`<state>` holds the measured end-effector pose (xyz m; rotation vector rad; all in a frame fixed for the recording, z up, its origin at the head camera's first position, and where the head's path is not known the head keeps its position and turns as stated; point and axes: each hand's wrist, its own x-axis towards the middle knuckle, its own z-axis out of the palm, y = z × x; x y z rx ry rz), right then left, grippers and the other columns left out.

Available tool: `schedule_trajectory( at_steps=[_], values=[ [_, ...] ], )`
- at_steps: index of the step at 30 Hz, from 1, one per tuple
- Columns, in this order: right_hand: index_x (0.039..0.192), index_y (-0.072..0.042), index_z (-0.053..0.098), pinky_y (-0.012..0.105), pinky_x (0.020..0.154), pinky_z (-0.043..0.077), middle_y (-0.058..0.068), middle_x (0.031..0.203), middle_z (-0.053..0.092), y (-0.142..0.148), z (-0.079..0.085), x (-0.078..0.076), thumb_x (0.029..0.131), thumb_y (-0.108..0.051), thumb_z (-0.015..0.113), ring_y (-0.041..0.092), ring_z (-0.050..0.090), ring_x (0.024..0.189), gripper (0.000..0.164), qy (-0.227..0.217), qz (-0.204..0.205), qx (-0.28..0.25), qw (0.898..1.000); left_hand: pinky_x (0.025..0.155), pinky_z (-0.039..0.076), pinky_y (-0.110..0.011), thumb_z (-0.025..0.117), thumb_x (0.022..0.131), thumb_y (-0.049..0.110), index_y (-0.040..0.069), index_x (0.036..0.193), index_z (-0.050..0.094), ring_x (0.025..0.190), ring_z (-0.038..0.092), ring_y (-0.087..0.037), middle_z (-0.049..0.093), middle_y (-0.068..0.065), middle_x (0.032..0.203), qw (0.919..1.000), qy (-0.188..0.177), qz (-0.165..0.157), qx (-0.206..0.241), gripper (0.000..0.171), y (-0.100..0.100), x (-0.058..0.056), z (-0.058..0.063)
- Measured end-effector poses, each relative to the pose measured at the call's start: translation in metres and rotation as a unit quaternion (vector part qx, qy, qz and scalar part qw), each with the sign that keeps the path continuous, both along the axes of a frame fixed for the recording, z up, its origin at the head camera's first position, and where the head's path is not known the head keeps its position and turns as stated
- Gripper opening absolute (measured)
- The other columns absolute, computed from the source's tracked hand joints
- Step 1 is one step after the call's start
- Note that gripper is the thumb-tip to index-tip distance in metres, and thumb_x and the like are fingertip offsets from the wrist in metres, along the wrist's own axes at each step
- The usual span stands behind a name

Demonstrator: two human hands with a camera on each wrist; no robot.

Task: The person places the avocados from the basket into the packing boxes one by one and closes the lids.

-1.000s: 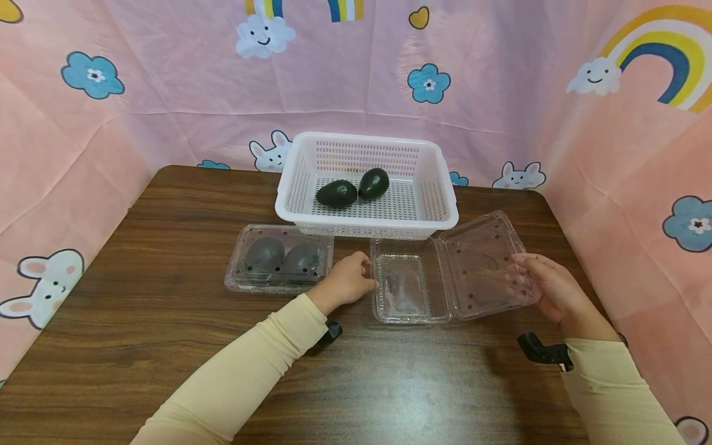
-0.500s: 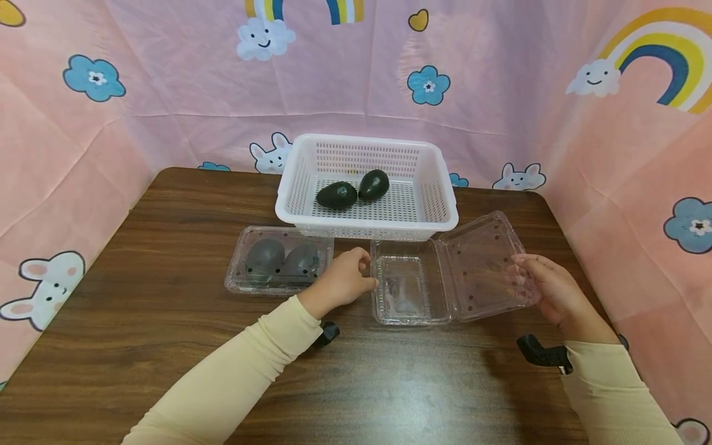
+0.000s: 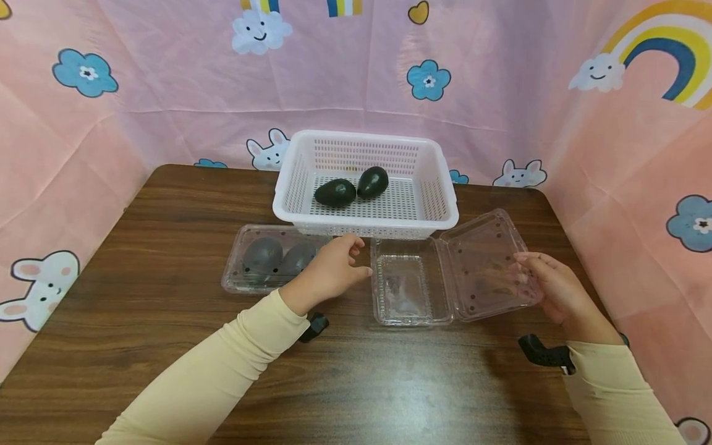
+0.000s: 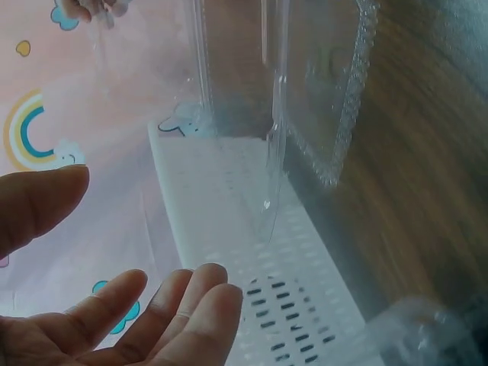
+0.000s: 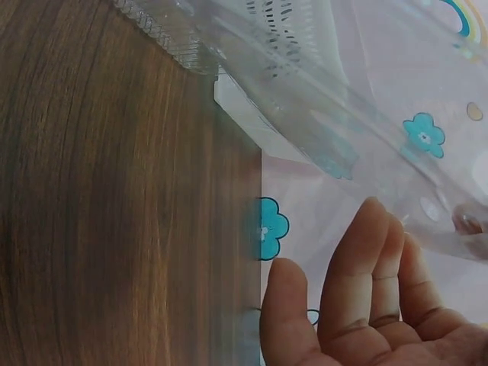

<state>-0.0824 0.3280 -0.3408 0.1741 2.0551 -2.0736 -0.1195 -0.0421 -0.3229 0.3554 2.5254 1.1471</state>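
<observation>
While the right grip [image 3: 559, 293] bears on the right edge of the hinged lid [image 3: 484, 266], its fingers extended rather than closed around the plastic, the left grip [image 3: 330, 269] is unclosed and holds nothing, thumb tip at the left wall of the open clear container [image 3: 403, 287]; contact there cannot be confirmed. The step in hand is judged to be steadying this container, its base unloaded and its lid swung out to the right. Two dark green avocados [image 3: 335, 193] lie close together in the white basket [image 3: 367, 221], on the far side of the container; two dark fruits [image 3: 263, 256] show through the cover of the closed clear box [image 3: 235, 262] at left. As a judgement, loading would call for the left grip to clear the container wall, pass over the basket's near rim and close around one avocado, with the lid restrained so that it does not fall across the base. Surface: a dark brown, wood-grain desk [image 3: 445, 383], with a bright reflection at the near side. Room: a creased pink and lilac fabric backdrop [image 3: 356, 93], printed with rainbows, clouds, rabbits and blue flowers, encloses the far, left and right sides.
</observation>
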Motion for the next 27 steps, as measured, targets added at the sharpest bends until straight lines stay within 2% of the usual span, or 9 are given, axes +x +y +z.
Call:
schedule_trajectory(
  at_steps=[8,14,27],
  values=[
    [0.102,-0.021,0.059,0.025,0.066,0.056,-0.010,0.087,0.064,-0.001,0.003,0.000,0.102,-0.024,0.049,0.004,0.061,0.073,0.010,0.000,-0.008,0.006,1.000,0.093,0.046,-0.044,0.065,0.092,0.017,-0.001,0.134,0.046,0.118,0.053,-0.034,0.052,-0.019,0.129,0.9999,0.005,0.009,-0.001,0.049,-0.013,-0.005,0.013],
    [0.100,-0.022,0.061,0.025,0.066,0.056,-0.010,0.088,0.064,-0.002,0.003,0.001,0.102,-0.024,0.050,0.005,0.063,0.076,0.011,0.005,-0.016,0.005,1.000,0.094,0.046,-0.046,0.064,0.092,0.017,-0.002,0.136,0.043,0.119,0.052,-0.034,0.050,-0.021,0.131,0.9999,0.011,0.008,-0.002,0.052,-0.022,-0.014,0.024],
    [0.096,-0.025,0.062,0.024,0.065,0.055,-0.012,0.086,0.064,-0.004,0.006,0.000,0.102,-0.022,0.049,0.003,0.065,0.078,0.015,0.000,-0.022,0.028,0.999,0.098,0.042,-0.049,0.064,0.092,0.019,-0.003,0.138,0.041,0.124,0.047,-0.038,0.047,-0.023,0.135,0.9973,0.063,-0.004,-0.037,0.055,-0.043,-0.034,0.040]
  ],
)
